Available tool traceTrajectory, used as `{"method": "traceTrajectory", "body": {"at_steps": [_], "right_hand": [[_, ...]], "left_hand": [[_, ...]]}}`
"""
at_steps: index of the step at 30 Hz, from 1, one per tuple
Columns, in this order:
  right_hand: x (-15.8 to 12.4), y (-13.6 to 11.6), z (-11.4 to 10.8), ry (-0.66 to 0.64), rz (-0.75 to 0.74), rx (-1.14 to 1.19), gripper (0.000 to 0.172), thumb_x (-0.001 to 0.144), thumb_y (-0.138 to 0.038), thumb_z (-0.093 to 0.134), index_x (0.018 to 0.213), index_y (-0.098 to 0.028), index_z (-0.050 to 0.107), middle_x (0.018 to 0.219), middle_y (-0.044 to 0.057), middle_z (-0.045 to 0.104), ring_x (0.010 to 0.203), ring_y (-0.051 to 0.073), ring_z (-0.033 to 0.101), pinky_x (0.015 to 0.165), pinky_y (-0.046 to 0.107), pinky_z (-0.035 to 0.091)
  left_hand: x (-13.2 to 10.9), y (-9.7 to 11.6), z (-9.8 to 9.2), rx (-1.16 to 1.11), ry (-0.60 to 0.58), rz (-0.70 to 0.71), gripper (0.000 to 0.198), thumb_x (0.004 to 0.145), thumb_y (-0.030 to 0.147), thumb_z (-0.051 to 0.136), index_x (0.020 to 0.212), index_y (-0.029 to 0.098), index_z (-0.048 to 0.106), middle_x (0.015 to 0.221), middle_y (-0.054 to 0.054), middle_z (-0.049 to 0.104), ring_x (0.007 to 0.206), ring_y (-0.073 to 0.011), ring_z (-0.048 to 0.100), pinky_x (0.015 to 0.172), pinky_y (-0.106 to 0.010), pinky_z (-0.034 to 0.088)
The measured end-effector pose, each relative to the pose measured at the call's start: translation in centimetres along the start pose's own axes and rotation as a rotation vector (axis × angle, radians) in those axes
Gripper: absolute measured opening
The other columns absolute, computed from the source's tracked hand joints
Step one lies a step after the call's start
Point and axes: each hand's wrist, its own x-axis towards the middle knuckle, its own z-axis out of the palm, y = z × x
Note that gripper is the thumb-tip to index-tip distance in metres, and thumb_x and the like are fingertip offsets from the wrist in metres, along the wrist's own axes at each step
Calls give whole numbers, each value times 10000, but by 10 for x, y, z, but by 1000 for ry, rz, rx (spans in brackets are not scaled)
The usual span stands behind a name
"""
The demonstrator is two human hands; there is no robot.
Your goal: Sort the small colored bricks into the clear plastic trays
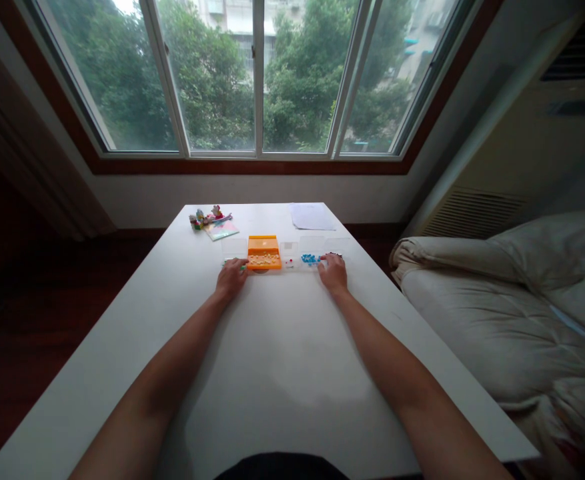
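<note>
My left hand [231,278] rests at the left end of a row of small plastic boxes, fingers and thumb about the front of a clear box [228,249] with green bits in it. Its thumb lies beside an orange box [263,243], whose lid stands up and which holds many small pale pieces. My right hand [333,272] is at the right end of the row, gripping the front of a clear box [343,246] with dark bits, largely covered by the fingers. Left of that hand lie small blue pieces [310,259] in a clear box. Between blue and orange, a clear box [288,263] holds a few red and white bits.
Small colourful figures [206,218] and a pastel card [221,231] lie at the table's far left. White paper sheets [313,217] lie at the far right of the white table [272,353]. A padded beige seat [477,300] stands to the right, and a window [257,80] is ahead.
</note>
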Motion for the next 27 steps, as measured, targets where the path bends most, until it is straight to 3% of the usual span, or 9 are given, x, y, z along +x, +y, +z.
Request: {"method": "traceTrajectory", "body": {"at_steps": [5,9,13,19,23,27], "right_hand": [[-14,-36,-11,-30,-153,68,287,922,-238,457,1095,-155,670,1185,131,630,1166,269,511,1084,414,357],[-45,-80,-12,-298,-371,152,290,971,-302,444,1142,-222,664,1201,85,646,1165,242,543,1048,386,411],[-70,-109,-4,-465,-551,78,365,976,-427,487,1270,-257,619,1383,77,564,1294,242,481,1125,399,347],[-69,-110,4,-604,-567,-55,625,980,-595,394,1504,-255,417,1620,93,278,1488,289,257,1210,478,197],[-66,-111,3,-716,-603,-62,694,981,-653,306,1567,-281,295,1661,72,133,1528,295,131,1221,515,124],[-68,-116,2,-732,-591,-64,744,957,-703,302,1583,-305,243,1664,64,84,1530,310,104,1219,547,87]], "left_hand": [[-1,8,-6,17,19,-24,309,908,208,531,1187,236,660,1165,-75,645,1096,-251,554,1007,-397,464],[-5,25,-8,45,22,9,263,922,201,503,1117,242,675,1127,-85,627,1105,-260,540,997,-409,467],[-13,42,-7,64,-98,167,234,929,206,492,1068,242,677,1109,-87,615,1102,-251,530,969,-405,475],[-33,46,-11,107,-246,240,225,943,258,482,1055,231,675,1128,-97,626,1111,-248,545,1008,-410,448],[-48,38,-14,116,-286,281,397,932,344,521,1308,231,584,1389,-114,544,1299,-270,469,1131,-444,344],[-56,31,-12,114,-381,253,588,948,499,477,1486,267,429,1577,-90,371,1460,-276,311,1201,-464,226]]}}
